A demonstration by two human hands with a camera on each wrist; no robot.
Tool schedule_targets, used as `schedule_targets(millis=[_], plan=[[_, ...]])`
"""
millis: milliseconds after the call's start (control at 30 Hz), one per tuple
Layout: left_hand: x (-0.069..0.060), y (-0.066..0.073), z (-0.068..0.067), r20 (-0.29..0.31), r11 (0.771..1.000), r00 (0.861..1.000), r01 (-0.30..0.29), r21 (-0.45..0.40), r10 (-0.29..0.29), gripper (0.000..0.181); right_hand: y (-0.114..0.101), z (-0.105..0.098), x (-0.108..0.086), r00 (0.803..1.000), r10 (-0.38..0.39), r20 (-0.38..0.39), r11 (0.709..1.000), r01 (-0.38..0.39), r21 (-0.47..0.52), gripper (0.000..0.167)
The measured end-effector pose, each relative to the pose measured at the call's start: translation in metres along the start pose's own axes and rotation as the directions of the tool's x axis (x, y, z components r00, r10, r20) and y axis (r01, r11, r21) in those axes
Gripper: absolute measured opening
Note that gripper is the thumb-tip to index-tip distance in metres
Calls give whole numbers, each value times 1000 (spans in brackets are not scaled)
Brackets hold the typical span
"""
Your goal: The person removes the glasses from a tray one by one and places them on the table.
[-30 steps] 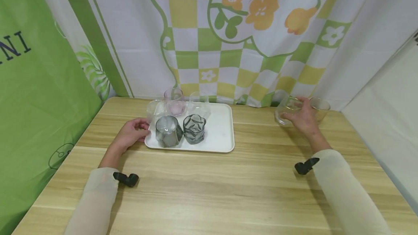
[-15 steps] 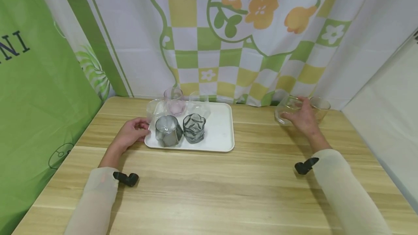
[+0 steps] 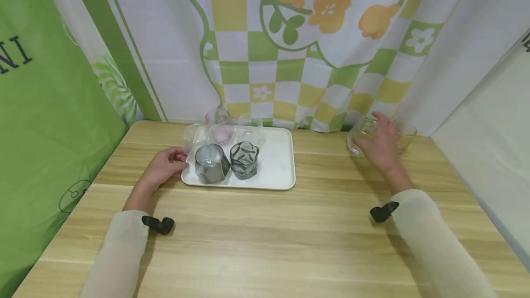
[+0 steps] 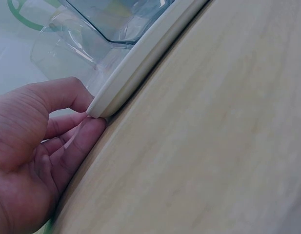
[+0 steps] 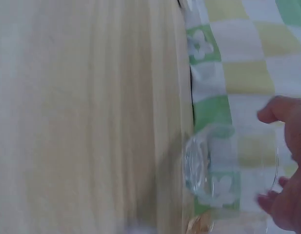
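Observation:
My left hand (image 3: pixel 165 167) pinches the left edge of a white tray (image 3: pixel 275 160); in the left wrist view, thumb and forefinger lie on either side of the tray's rim (image 4: pixel 128 78). On the tray stand a smooth grey glass (image 3: pixel 212 164), a wavy grey glass (image 3: pixel 245 161), a pink glass (image 3: pixel 219 128) and two clear glasses, one behind the wavy one (image 3: pixel 252 130). At the back right, my right hand (image 3: pixel 382 144) is spread above a clear glass (image 5: pixel 233 161), its fingers apart from the rim. An amber-tinted glass (image 3: pixel 406 134) stands beside it, partly hidden by the hand.
The wooden table (image 3: pixel 265 238) reaches back to a checked, flowered curtain (image 3: pixel 290 68). A green cloth (image 3: pixel 54 105) hangs along the left and a pale one (image 3: pixel 492 100) along the right. Both sleeves carry a small black wrist device.
My right hand has loosened from the clear glass and risen slightly, its fingers lifting off. The left hand keeps its pinch on the tray. The head view has shifted a little.

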State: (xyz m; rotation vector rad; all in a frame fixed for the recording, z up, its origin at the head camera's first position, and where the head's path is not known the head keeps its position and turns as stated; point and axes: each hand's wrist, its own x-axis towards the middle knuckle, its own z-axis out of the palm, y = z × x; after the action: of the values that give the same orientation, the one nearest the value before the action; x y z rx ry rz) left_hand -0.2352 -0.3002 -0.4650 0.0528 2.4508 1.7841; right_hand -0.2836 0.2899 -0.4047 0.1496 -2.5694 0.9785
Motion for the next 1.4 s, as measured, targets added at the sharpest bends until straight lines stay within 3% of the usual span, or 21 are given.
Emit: schedule_targets(millis=[67,133,200,333,467,667,967,1133,1400], plan=[[0,0,-1,0,1000,1000,2,-1,-2,50,-6,6,-1,993,-87,-77,996,86,-22,81],[1,0,-1,3,1000,1000,4,-1,-4,51,-13,12,-3,973,-188,-137,982,183,-47,74],[1,0,-2,4,1000,1000,7,-2,-7,51,-20,19,-6,949,-280,-145,960,271,-74,72],[2,-1,-2,7,1000,1000,6,2,-6,51,-38,33,-14,912,-408,-51,913,406,-48,73],[2,-2,-2,7,1000,1000,6,2,-6,51,-57,50,-24,883,-467,56,884,466,30,74],[2,-3,-1,9,1000,1000,8,-1,-8,51,-86,71,-39,853,-486,191,874,471,118,79],[1,-1,-3,14,1000,1000,0,-3,0,52,-124,101,-51,849,-409,333,906,334,261,83],[0,-1,-2,14,1000,1000,-5,-8,5,52,-139,117,-57,837,-389,385,906,272,324,83],[1,-2,-3,6,1000,1000,-8,-12,8,53,-160,138,-60,819,-414,397,874,235,425,88]])
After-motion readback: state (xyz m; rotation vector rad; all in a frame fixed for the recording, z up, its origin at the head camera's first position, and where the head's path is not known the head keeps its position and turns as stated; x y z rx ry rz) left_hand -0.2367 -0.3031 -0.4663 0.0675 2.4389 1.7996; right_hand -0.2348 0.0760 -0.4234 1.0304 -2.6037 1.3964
